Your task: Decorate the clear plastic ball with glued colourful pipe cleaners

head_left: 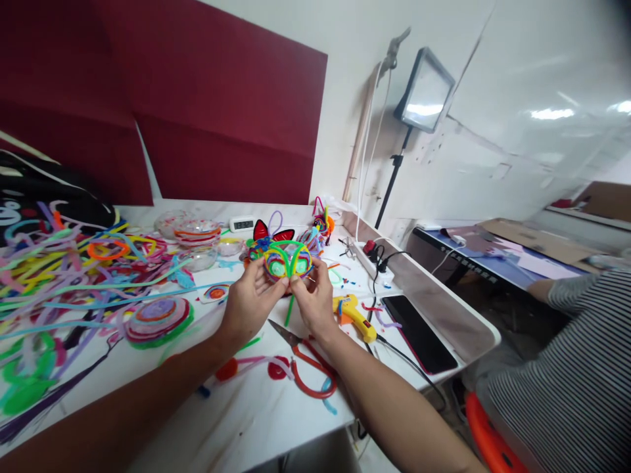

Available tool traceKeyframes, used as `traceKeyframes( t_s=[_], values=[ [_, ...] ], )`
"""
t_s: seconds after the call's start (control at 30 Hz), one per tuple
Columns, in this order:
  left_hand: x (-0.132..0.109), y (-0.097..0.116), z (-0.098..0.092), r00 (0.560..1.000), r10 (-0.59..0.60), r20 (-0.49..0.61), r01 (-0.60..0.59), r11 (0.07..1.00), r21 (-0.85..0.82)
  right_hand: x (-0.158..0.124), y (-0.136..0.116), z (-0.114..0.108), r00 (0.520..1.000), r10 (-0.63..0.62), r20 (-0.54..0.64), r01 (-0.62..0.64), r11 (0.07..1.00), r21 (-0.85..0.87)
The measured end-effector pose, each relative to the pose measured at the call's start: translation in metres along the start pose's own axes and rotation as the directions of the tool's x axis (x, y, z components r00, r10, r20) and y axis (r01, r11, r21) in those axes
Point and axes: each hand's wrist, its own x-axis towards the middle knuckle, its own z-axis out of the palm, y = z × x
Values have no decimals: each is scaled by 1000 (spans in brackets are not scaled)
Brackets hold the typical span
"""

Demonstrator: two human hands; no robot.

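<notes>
A small rounded craft piece [288,261] of green, yellow and multicoloured pipe cleaners is held up over the middle of the white table. My left hand [254,295] grips its left side, thumb at the lower edge. On the right side, my right hand [314,293] pinches it, the two thumbs nearly meeting at the bottom. Just behind it stands a figure with red, black-edged pointed parts [280,234]. Below my hands lie orange-handled scissors [313,378], with a green stem [289,311] near the blades.
Loose pipe cleaners [93,263] heap at the left, near a coiled disc [158,320]. A yellow glue gun [355,316], black phone [420,334] and power strip [373,259] lie to the right. Clear bowls [197,233] and a clock [242,225] stand behind. A person in striped clothing [572,374] sits far right.
</notes>
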Motion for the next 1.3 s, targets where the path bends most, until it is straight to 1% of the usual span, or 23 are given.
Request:
traceKeyframes(
  t_s=[0.3,0.43,0.73,0.93,1.3],
  values=[
    [-3,3,0,1000,2,-3,-2,1000,12,-1,0,0,1000,13,-7,-13,999,-42],
    [-2,2,0,1000,25,-4,-25,999,21,-1,-1,0,1000,17,-1,-17,999,-28],
    [-1,-1,-1,999,35,-5,-35,999,5,-1,-1,0,1000,5,-5,-6,999,-33],
    [-1,0,-2,999,32,25,-33,999,5,-1,-2,1,1000,8,-11,-8,999,-34],
    [1,-1,-4,999,-6,34,8,999,-32,-1,2,0,1000,28,5,-28,999,-33]
  ],
)
